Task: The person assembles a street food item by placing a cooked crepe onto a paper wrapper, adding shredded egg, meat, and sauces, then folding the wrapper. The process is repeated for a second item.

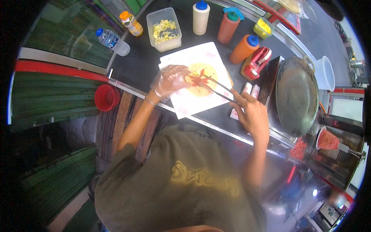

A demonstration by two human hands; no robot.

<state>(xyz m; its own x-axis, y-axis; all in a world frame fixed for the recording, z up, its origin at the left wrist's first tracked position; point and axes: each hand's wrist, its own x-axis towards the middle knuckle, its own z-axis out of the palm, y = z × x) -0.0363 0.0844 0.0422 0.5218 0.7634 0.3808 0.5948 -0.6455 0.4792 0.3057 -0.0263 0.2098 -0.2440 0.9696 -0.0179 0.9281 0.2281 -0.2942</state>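
Observation:
A round, pale flatbread [210, 72] lies on white printed paper sheets [184, 107] on the dark counter. Red sauce-covered filling [199, 81] sits at its middle. My left hand [171, 80], in a clear plastic glove, reaches over the bread's left side. Its fingers are drawn together at the filling, and what they pinch is partly hidden. From the right, my bare right hand [252, 113] grips dark metal tongs [221, 92]. Their tips touch the red filling and stand slightly apart. Small white-and-pink packets [247, 89] lie beside the right fingers.
Behind the paper stand a plastic box [170, 46] of shredded greens, a white squeeze bottle [200, 19], a red one [227, 30] and an orange one [243, 50]. A red-lidded container [256, 65] is near a large wok [295, 100] at right. A red bin [107, 98] hangs left.

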